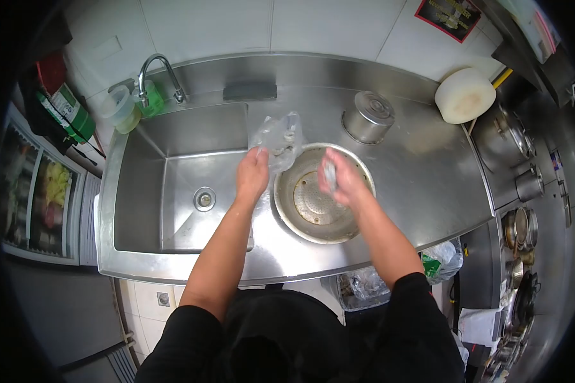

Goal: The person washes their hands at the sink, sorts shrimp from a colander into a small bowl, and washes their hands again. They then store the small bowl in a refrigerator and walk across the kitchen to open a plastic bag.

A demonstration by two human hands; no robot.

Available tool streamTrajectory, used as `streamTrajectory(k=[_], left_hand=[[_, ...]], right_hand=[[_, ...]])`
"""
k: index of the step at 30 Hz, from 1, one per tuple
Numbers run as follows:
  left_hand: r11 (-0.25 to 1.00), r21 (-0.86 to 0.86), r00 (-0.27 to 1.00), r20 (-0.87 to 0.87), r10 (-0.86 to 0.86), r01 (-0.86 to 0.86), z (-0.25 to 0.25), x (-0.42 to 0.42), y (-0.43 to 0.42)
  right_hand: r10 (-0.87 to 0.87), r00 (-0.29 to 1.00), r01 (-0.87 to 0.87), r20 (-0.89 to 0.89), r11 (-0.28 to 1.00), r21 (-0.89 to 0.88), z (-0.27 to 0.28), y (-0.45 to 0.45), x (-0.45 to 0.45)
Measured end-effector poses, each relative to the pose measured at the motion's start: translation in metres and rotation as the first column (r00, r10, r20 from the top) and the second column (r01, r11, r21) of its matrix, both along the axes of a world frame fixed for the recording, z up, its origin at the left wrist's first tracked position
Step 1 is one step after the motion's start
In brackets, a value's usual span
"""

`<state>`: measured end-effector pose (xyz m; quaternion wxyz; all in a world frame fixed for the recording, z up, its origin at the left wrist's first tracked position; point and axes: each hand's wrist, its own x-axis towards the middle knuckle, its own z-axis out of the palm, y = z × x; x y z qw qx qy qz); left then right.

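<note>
My left hand (253, 173) is closed on a clear plastic bag (283, 137), held over the counter between the sink and the metal bowl. Some small dark bits show inside the bag. My right hand (340, 176) is over the right side of the metal bowl (286, 216), its fingers curled round something small and whitish grey that I cannot make out. Motion blurs that hand a little. The bowl stands on the steel counter, and its dimpled or perforated bottom carries a few brown specks.
Left of the bowl lies a steel sink (185, 210) with a curved faucet (160, 60). A lidded metal pot (369, 117) stands behind the bowl to the right. Plastic containers (120, 110) sit by the faucet. Below the counter's front edge is a bin (363, 288) with plastic bags.
</note>
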<state>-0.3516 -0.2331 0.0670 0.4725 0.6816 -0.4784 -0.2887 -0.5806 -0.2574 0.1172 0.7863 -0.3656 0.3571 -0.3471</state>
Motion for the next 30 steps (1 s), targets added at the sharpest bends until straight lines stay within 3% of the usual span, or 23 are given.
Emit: streamTrajectory(k=[1,3,4,5,6,9,10,12,14,16,17,18,21,24,27,30], left_hand=[[0.999,0.024,0.992,-0.126,-0.019,0.023,0.010,-0.002,0.001],[0.998,0.058,0.939,-0.344,-0.015,0.038,0.021,-0.010,0.000],[0.996,0.073,0.894,-0.449,-0.010,0.048,0.024,-0.011,-0.001],[0.998,0.057,0.868,-0.497,0.004,0.028,0.025,-0.010,-0.004],[0.999,0.047,0.838,-0.545,0.018,0.010,0.025,-0.008,-0.008],[1.000,0.013,0.821,-0.571,0.000,0.009,0.037,0.004,-0.016],[1.000,-0.001,0.826,-0.564,-0.012,0.014,0.044,0.008,-0.015],[0.999,-0.037,0.827,-0.562,-0.016,-0.006,0.056,0.018,-0.017],[0.998,-0.068,0.815,-0.578,-0.047,0.009,0.063,0.030,-0.023],[0.993,-0.119,0.816,-0.572,-0.084,0.018,0.083,0.042,-0.028],[0.990,-0.138,0.819,-0.566,-0.093,0.018,0.095,0.050,-0.027],[0.983,-0.183,0.827,-0.552,-0.109,0.007,0.108,0.060,-0.024],[0.956,-0.290,0.853,-0.508,-0.119,-0.039,0.148,0.088,-0.010],[0.923,-0.367,0.881,-0.467,-0.075,-0.116,0.177,0.133,0.015],[0.868,-0.470,0.901,-0.429,-0.066,-0.160,0.209,0.182,0.053],[0.850,-0.457,0.927,-0.364,0.088,-0.260,0.236,0.227,0.097]], right_hand=[[-0.043,0.977,0.040,0.211,0.999,0.019,0.010,-0.011,0.018],[-0.173,0.931,0.219,0.320,0.969,-0.113,0.017,-0.036,0.058],[-0.200,0.980,0.183,-0.013,0.916,-0.357,0.022,-0.045,0.074],[-0.284,0.900,0.057,-0.330,0.828,-0.557,0.028,-0.051,0.088],[-0.409,0.706,-0.133,-0.578,0.725,-0.676,0.030,-0.052,0.096],[-0.458,0.811,-0.117,-0.364,0.483,-0.868,0.030,-0.046,0.077],[-0.416,0.806,-0.141,-0.421,0.556,-0.819,0.042,-0.040,0.055],[-0.510,0.659,-0.201,-0.553,0.588,-0.783,0.045,-0.030,0.002],[-0.688,0.257,-0.364,-0.679,0.582,-0.727,0.016,-0.018,-0.063],[-0.609,0.106,-0.332,-0.786,0.724,-0.605,-0.050,-0.003,-0.132],[-0.319,0.219,-0.236,-0.922,0.900,-0.367,-0.034,0.016,-0.128],[0.001,0.352,-0.181,-0.936,0.981,-0.067,-0.015,0.035,-0.120],[-0.109,0.777,0.147,-0.620,0.989,0.009,-0.073,0.053,-0.112],[-0.056,0.814,0.095,-0.578,0.995,0.037,-0.077,0.051,-0.059],[0.005,0.770,-0.042,-0.638,0.998,-0.043,-0.074,0.040,0.023],[0.065,0.788,-0.163,-0.612,0.981,-0.105,-0.075,0.031,0.114]])
